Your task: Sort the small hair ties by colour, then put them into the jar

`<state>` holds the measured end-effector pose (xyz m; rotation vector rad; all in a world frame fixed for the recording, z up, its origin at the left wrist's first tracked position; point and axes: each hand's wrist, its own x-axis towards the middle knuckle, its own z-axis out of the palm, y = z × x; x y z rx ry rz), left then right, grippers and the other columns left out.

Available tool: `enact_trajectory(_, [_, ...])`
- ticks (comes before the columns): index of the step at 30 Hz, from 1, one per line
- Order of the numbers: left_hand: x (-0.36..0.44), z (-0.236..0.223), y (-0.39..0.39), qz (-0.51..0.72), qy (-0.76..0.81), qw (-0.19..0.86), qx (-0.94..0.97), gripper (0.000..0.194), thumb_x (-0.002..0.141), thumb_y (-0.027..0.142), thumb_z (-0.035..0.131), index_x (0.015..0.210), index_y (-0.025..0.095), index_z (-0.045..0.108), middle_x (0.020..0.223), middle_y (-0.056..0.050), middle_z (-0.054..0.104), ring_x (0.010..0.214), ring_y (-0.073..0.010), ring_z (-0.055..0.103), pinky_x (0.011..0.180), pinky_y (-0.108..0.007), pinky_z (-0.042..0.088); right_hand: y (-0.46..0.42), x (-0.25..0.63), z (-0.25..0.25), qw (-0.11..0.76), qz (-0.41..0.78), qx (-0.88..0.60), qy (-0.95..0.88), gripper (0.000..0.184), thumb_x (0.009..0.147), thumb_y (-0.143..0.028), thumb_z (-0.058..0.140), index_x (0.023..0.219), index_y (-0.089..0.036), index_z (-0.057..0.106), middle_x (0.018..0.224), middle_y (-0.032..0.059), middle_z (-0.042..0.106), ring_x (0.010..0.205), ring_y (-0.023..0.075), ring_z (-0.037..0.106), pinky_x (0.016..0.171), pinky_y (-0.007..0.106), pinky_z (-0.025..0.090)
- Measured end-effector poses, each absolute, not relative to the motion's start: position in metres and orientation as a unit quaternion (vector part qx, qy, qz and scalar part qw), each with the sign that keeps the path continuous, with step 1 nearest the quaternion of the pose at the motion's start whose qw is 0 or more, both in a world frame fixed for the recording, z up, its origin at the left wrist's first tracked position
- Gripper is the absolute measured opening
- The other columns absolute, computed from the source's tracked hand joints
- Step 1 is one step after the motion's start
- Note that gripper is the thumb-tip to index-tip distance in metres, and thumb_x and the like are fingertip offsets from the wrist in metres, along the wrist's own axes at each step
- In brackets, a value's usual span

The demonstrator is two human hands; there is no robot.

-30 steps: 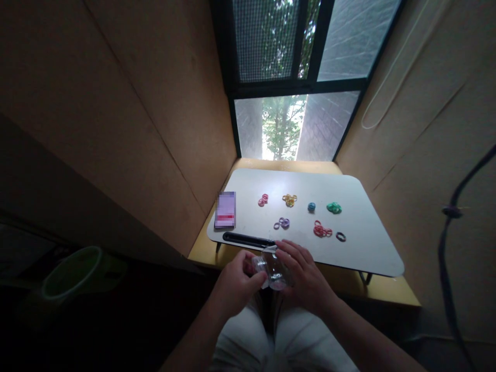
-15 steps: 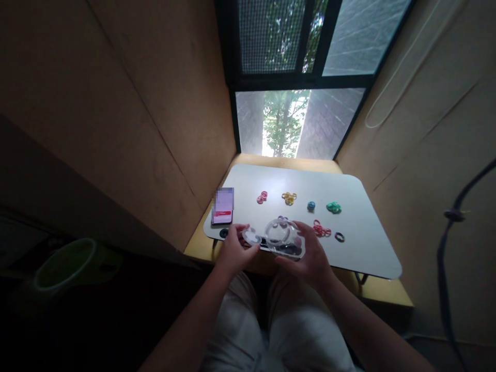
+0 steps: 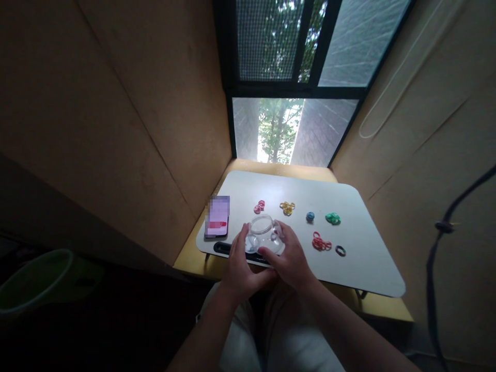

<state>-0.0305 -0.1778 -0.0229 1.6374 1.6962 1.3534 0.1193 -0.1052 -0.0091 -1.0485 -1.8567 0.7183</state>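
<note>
A clear plastic jar (image 3: 262,227) is held up over the front edge of the white table (image 3: 364,263), its round mouth facing up and away from me. My left hand (image 3: 241,268) closes around the jar's left side. On the right side, my right hand (image 3: 290,258) grips it with the thumb across the front. A round clear lid is not plainly visible; I cannot tell whether it lies under my left fingers. Past the jar lie small bands in colour groups: pink (image 3: 259,206), yellow (image 3: 287,208), blue (image 3: 310,217), green (image 3: 333,218) and red (image 3: 321,242).
A dark ring-shaped band (image 3: 340,250) lies right of the red ones. A phone (image 3: 218,217) rests at the table's left edge, near a black handle slot (image 3: 222,248). A green bin (image 3: 58,279) stands low at left. A dark cord (image 3: 432,279) hangs at right.
My left hand has moved right and joined my right hand on the jar. The lid seen in my left fingers is no longer plain. Purple bands behind the jar are now hidden.
</note>
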Motion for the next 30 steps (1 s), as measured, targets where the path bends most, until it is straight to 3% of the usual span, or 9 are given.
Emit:
enact_trajectory(3, [-0.032, -0.022, -0.180, 0.528, 0.597, 0.290, 0.531, 0.120, 0.062, 0.039, 0.086, 0.155, 0.021, 0.014, 0.154, -0.020, 0.036, 0.137, -0.0367, 0.043, 0.113, -0.052, 0.038, -0.101, 0.107, -0.004, 0.399, 0.314, -0.409, -0.758, 0.063, 0.077, -0.046, 0.073, 0.129, -0.019, 0.050, 0.120, 0.0133, 0.062, 0.109, 0.0292, 0.060, 0.097, 0.047, 0.049])
enact_trajectory(8, [-0.041, -0.021, -0.176, 0.613, 0.511, 0.360, 0.484, 0.111, 0.071, 0.053, 0.079, 0.154, 0.019, 0.012, 0.150, -0.022, 0.039, 0.137, -0.0340, 0.045, 0.112, -0.047, 0.041, -0.098, 0.095, 0.014, 0.327, 0.350, -0.338, -0.810, 0.057, 0.079, -0.044, 0.072, 0.126, -0.018, 0.055, 0.121, 0.0126, 0.064, 0.110, 0.0290, 0.059, 0.099, 0.045, 0.048])
enact_trajectory(11, [-0.044, -0.020, -0.177, 0.646, 0.507, 0.342, 0.458, 0.106, 0.072, 0.058, 0.076, 0.151, 0.025, 0.014, 0.150, -0.019, 0.039, 0.136, -0.0331, 0.046, 0.107, -0.044, 0.047, -0.097, 0.095, 0.019, 0.302, 0.380, -0.260, -0.835, 0.052, 0.093, -0.047, 0.055, 0.136, -0.019, 0.050, 0.132, 0.0139, 0.059, 0.122, 0.0284, 0.055, 0.104, 0.045, 0.045])
enact_trajectory(15, [-0.047, -0.027, -0.187, 0.654, 0.531, 0.317, 0.436, 0.094, 0.073, 0.046, 0.079, 0.147, 0.029, 0.023, 0.147, -0.016, 0.042, 0.134, -0.0316, 0.047, 0.106, -0.045, 0.046, -0.072, 0.100, 0.019, 0.255, 0.382, -0.217, -0.861, 0.047, 0.102, -0.045, 0.031, 0.134, -0.020, 0.055, 0.137, 0.0126, 0.057, 0.127, 0.0256, 0.053, 0.107, 0.044, 0.043])
enact_trajectory(19, [-0.044, -0.039, -0.202, 0.633, 0.532, 0.336, 0.451, 0.096, 0.067, 0.035, 0.084, 0.145, 0.026, 0.030, 0.144, -0.015, 0.045, 0.131, -0.0321, 0.049, 0.110, -0.047, 0.043, -0.023, 0.089, 0.012, 0.302, 0.247, -0.382, -0.838, 0.054, 0.091, -0.047, 0.053, 0.137, -0.017, 0.052, 0.133, 0.0171, 0.056, 0.120, 0.0300, 0.056, 0.101, 0.047, 0.045])
enact_trajectory(24, [-0.044, -0.046, -0.215, 0.600, 0.534, 0.366, 0.469, 0.096, 0.067, 0.037, 0.084, 0.145, 0.024, 0.030, 0.144, -0.016, 0.046, 0.126, -0.0325, 0.053, 0.106, -0.047, 0.046, 0.014, 0.054, 0.004, 0.174, 0.089, -0.477, -0.857, 0.070, 0.086, -0.053, 0.059, 0.143, -0.014, 0.046, 0.142, 0.0206, 0.047, 0.128, 0.0352, 0.045, 0.105, 0.048, 0.039])
enact_trajectory(27, [-0.049, -0.045, -0.217, 0.588, 0.547, 0.358, 0.475, 0.095, 0.067, 0.036, 0.084, 0.145, 0.025, 0.031, 0.143, -0.015, 0.046, 0.124, -0.0319, 0.055, 0.106, -0.047, 0.047, 0.017, 0.039, -0.001, 0.086, 0.042, -0.488, -0.868, 0.059, 0.089, -0.056, 0.057, 0.133, -0.017, 0.055, 0.135, 0.0195, 0.051, 0.121, 0.0348, 0.048, 0.098, 0.046, 0.042])
enact_trajectory(30, [-0.054, -0.044, -0.219, 0.587, 0.557, 0.353, 0.469, 0.094, 0.067, 0.035, 0.084, 0.144, 0.027, 0.031, 0.141, -0.013, 0.048, 0.122, -0.0305, 0.056, 0.106, -0.046, 0.047, 0.017, 0.034, -0.007, 0.043, 0.004, -0.475, -0.879, 0.039, 0.095, -0.045, 0.051, 0.117, -0.016, 0.063, 0.120, 0.0178, 0.057, 0.111, 0.0317, 0.050, 0.090, 0.041, 0.045])
